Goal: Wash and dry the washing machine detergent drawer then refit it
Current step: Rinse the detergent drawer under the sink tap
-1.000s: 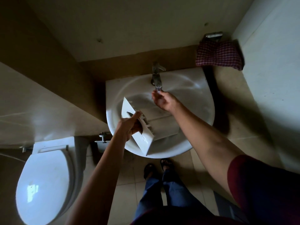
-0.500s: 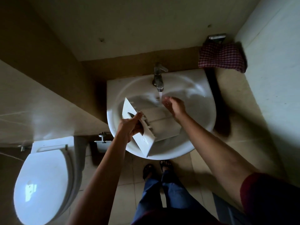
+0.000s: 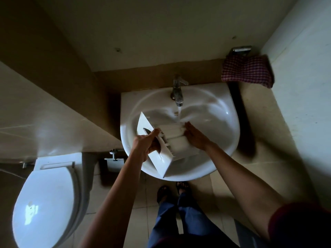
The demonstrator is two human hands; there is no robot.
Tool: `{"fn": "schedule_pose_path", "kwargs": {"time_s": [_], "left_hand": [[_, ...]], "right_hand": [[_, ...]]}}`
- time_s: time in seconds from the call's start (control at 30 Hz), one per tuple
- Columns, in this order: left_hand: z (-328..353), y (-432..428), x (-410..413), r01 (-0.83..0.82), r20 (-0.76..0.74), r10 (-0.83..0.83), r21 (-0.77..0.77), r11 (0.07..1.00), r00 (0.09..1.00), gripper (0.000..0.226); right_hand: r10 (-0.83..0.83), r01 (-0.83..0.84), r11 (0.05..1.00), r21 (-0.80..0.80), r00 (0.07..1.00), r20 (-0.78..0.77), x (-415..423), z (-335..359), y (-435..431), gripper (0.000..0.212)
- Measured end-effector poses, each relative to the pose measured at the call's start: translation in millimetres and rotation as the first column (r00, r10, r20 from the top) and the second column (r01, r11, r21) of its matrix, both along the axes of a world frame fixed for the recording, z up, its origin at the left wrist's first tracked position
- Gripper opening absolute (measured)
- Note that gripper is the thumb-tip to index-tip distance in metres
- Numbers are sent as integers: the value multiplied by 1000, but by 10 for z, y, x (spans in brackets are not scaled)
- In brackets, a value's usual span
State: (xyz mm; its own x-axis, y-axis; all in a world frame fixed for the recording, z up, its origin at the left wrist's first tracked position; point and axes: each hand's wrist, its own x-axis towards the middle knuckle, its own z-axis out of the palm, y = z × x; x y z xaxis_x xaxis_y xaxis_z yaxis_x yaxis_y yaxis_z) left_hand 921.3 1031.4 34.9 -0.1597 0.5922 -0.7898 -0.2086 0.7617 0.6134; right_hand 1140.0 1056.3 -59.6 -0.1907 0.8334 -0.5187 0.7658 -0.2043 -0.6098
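The white detergent drawer (image 3: 174,138) lies inside the white basin (image 3: 222,111), its front panel tilted up at the left. My left hand (image 3: 146,144) grips that front panel by its handle recess. My right hand (image 3: 194,136) rests flat on the drawer's rear compartments, fingers spread along its far edge. Water runs from the chrome tap (image 3: 177,92) and lands just beyond the drawer's back end, close to my right fingertips.
A red checked cloth (image 3: 248,71) hangs on a holder at the basin's upper right. A closed white toilet (image 3: 46,203) stands at lower left, with a pipe valve (image 3: 113,154) between it and the basin. My feet are under the basin's front.
My right hand came down from the tap spout onto the drawer's rear. Water began flowing from the tap. My left hand kept its grip on the front panel.
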Motion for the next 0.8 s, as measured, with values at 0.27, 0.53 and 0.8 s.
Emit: {"fn": "schedule_pose_path", "kwargs": {"time_s": [0.27,0.53,0.8], "left_hand": [[5,9,-17,37,23,-37,14,999,999,30],[-8,-1,-8,40,34,-41,21,999,999,31],[-14,-29,-13,37,49,-38,25,999,998,44]], "right_hand": [[140,-140,981,131,990,9,-776,176,128,35],[316,-313,937,154,949,6,-481,136,255,48],[-489,495,867,-58,821,-294,-212,58,559,13]]}}
